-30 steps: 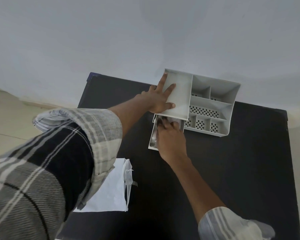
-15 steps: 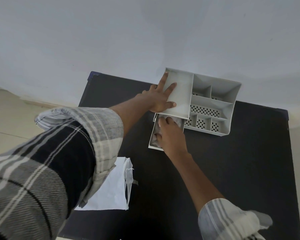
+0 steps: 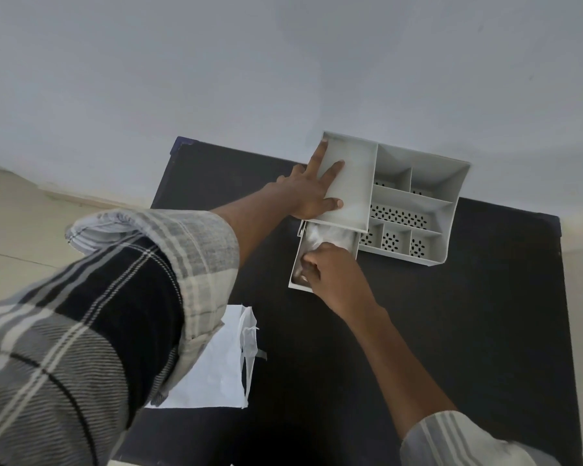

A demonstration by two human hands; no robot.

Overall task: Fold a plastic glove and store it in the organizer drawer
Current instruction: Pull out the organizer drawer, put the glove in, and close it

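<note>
Checked grey-and-black flannel sleeve (image 3: 91,317) filling the lower left, cuff rolled back, forearm stretched out long toward the far edge of the matte black table (image 3: 468,331). Below it, flat on the table, a white plastic carrier bag (image 3: 216,371) with limp handles, smooth and slightly creased. Further along, left hand (image 3: 312,193) laid flat on the organizer's solid lid section, palm down, fingers splayed wide, thumb lying along the near edge, gripping nothing, just pressing. Pale grey rectangular plastic organizer (image 3: 414,203) hard against the wall, smooth-walled, split into open compartments with slotted, perforated floors. Beneath the lid, the shallow grey plastic organizer drawer (image 3: 296,264) pulled out toward the camera. Inside it, the crumpled translucent plastic glove (image 3: 327,235), glossy and wrinkled, bunched toward the inner end. Right hand (image 3: 330,274) reaching in from the lower right, knuckles up, fingers curled down into the drawer onto the glove; pinching it or only pushing on it, impossible to tell. Right forearm bare, striped grey cuff at the bottom edge.
</note>
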